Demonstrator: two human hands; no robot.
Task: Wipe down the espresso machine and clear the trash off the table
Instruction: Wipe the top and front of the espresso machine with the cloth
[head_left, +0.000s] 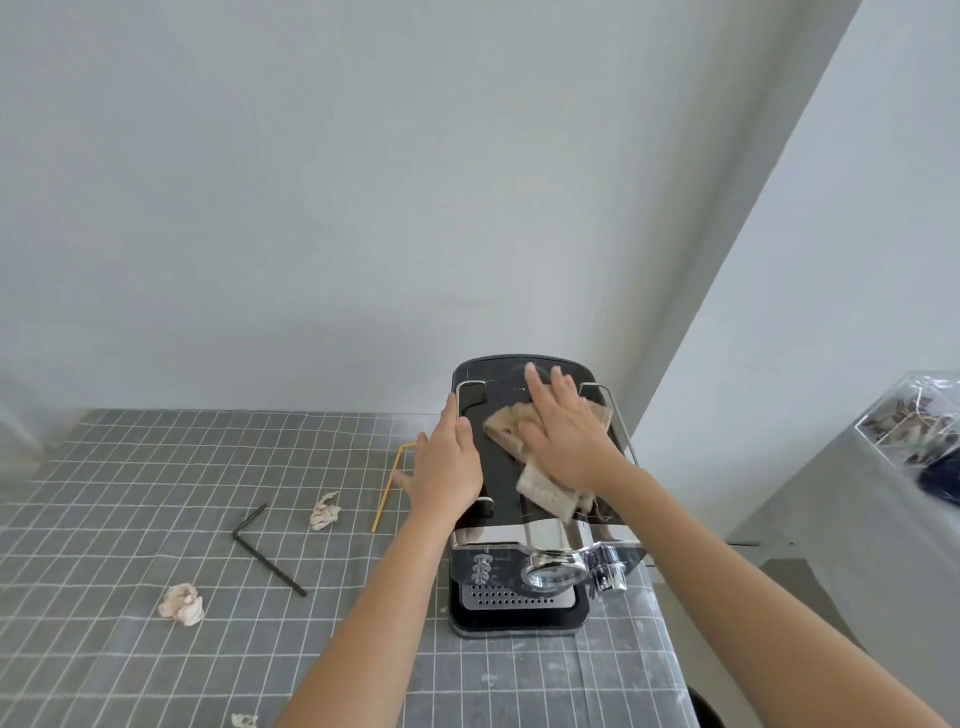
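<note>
A black and chrome espresso machine (519, 597) stands on the table's right side. My right hand (563, 434) lies flat on a beige cloth (545, 496), pressing it onto the machine's dark top. My left hand (448, 467) rests against the machine's left side and top rail, fingers apart, holding nothing. Crumpled paper scraps lie on the tablecloth: one (324, 512) left of the machine, one (182, 603) nearer the front left, and a third (244, 720) at the bottom edge. A yellow straw (387, 488) and a bent black straw (265, 551) also lie there.
The table carries a grey grid-pattern cloth (104, 493) and stands against a white wall. To the right is a grey cabinet with a clear plastic box (914, 421) of small items. A dark round rim (704, 709) shows below the table's right edge.
</note>
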